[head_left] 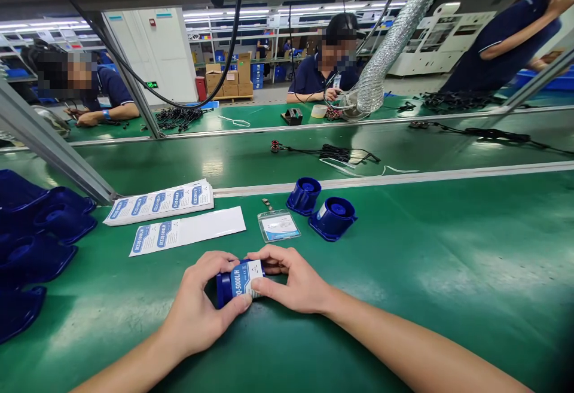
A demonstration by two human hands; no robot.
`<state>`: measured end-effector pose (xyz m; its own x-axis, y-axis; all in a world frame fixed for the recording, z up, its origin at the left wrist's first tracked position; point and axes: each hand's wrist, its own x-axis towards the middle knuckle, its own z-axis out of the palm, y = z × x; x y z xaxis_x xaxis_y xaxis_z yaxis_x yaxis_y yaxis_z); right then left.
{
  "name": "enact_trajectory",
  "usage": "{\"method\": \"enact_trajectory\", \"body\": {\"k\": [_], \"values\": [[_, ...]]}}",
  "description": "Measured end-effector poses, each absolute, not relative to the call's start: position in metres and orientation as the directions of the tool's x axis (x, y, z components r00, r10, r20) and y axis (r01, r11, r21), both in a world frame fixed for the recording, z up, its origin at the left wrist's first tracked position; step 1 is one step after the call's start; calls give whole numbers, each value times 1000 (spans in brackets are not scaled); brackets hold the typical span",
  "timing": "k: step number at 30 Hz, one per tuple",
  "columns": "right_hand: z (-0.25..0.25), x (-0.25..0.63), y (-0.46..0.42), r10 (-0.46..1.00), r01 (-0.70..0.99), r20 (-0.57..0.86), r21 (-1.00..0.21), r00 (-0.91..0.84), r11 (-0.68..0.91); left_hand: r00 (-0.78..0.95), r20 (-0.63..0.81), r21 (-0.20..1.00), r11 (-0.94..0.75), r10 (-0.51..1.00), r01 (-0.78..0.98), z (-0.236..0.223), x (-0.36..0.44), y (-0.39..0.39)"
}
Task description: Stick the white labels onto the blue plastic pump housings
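Note:
A blue plastic part (231, 285) with a white and blue label around it lies on the green table (426, 273) between my hands. My left hand (201, 309) wraps its left side, thumb pressed on the label. My right hand (293, 279) grips its right end, fingers curled over the top and thumb on the label edge. Two more blue parts (304, 194) (332, 217) stand just beyond. A partly peeled label sheet (188, 230) lies in front of a stack of label sheets (161, 200).
A badge holder (278, 225) lies past my hands. Several blue parts (36, 243) are piled at the left edge. A slanted metal post (54, 148) rises on the left. Beyond a conveyor belt (251, 154) with cables, three people work at another bench beside a silver duct hose (385, 52).

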<state>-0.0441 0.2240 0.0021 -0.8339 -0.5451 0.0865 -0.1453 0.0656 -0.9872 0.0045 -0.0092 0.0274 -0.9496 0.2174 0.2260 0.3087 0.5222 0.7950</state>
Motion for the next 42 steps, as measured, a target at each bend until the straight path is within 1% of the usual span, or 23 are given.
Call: {"method": "enact_trajectory", "body": {"k": [3,6,8,11,14,17,19,20,22,24,28,30,32,35,39,42], "values": [[-1,-45,225,-588,-194,92,-974,-803,114,-964,169,825,506,203,251,27,2,-11],[-3,-44,225,-560,-190,80,-971,-825,141,-971,136,835,504,198,220,28,2,-10],[-3,-42,223,-545,-152,67,-982,-836,112,-975,126,842,499,185,204,30,2,-9],[1,-38,221,-539,-91,51,-995,-841,47,-975,151,857,471,163,211,32,0,-7],[4,-34,219,-522,-58,41,-998,-852,17,-978,151,867,456,147,202,32,-2,-7],[5,-32,217,-511,-23,13,-1000,-860,12,-990,42,878,468,137,102,31,-2,-12],[4,-33,216,-504,0,-4,-1000,-864,8,-976,-46,861,504,214,71,31,0,-16],[4,-33,216,-505,0,-3,-1000,-863,6,-961,-73,844,530,268,84,31,1,-19],[3,-33,218,-510,-40,31,-999,-859,7,-937,-81,801,582,340,142,32,2,-22],[3,-33,221,-531,-137,94,-990,-842,41,-932,-53,768,612,357,191,31,3,-23],[1,-32,225,-591,-377,181,-898,-786,228,-927,-2,767,596,375,239,29,1,-22],[-1,-32,224,-572,-429,218,-864,-791,264,-921,43,768,577,387,278,27,0,-22],[-4,-32,222,-536,-403,226,-884,-813,238,-915,89,763,563,393,316,26,-1,-22],[-6,-33,220,-533,-294,168,-942,-829,160,-917,124,754,565,379,335,26,-1,-20],[-2,-37,221,-552,-193,122,-979,-825,72,-939,85,737,614,333,284,32,-1,-16],[-2,-37,220,-529,-175,122,-983,-840,52,-945,55,729,634,322,258,33,0,-16]]}}
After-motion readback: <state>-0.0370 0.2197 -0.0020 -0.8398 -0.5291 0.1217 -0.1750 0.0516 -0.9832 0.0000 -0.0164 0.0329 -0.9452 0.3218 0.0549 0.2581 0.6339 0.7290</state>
